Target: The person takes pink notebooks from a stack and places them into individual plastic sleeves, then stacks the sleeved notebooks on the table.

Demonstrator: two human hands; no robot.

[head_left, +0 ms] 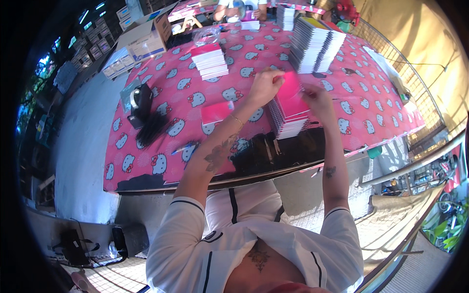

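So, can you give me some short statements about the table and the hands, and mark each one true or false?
1. Both hands, left hand and right hand, are at the top pink booklet of the stack in front of the person. True.
2. The tablecloth is plain blue. False: it is pink with white cartoon cat faces.
3. A single pink booklet lies flat to the left of that stack. True.
4. The cardboard box stands at the table's right edge. False: it stands at the far left corner.
5. Another short stack with a pink cover stands farther back on the table. True.
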